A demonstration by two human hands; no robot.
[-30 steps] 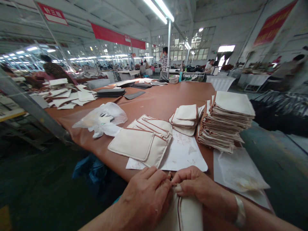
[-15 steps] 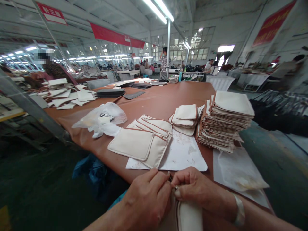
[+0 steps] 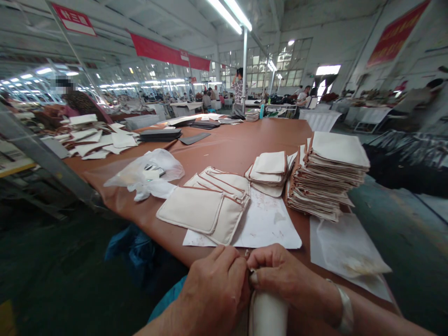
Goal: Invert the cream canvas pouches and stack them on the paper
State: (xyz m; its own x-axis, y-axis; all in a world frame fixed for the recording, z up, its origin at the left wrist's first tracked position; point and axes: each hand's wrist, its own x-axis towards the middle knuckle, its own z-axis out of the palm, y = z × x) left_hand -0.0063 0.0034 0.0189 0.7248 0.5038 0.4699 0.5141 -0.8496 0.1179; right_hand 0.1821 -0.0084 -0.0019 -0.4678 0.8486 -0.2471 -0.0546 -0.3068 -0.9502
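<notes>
At the table's near edge, my left hand (image 3: pixel 213 284) and my right hand (image 3: pixel 290 280) are closed close together on a cream stitched panel (image 3: pixel 269 312) with a brown edge. My right thumb and forefinger pinch its upper edge. The left fingers curl over the other side of it and hide much of that part. Part of the panel hangs rounded below my right hand. A tiny shiny bit (image 3: pixel 247 253) shows between the fingertips, too small to name. Just beyond lie several similar cream panels (image 3: pixel 191 207), overlapping on a white sheet (image 3: pixel 273 224).
A tall stack of cream panels (image 3: pixel 329 177) rises at the right, beside a smaller pile (image 3: pixel 269 164). A clear plastic bag (image 3: pixel 140 170) lies left on the brown-covered table (image 3: pixel 245 135). Dark pieces (image 3: pixel 161 135) and cream offcuts (image 3: pixel 101 140) lie farther off. A person (image 3: pixel 80 100) stands at far left.
My hands stay together on the panel, while my left hand and forearm have shifted slightly right. The hanging part of the panel has turned and moved a little left.
</notes>
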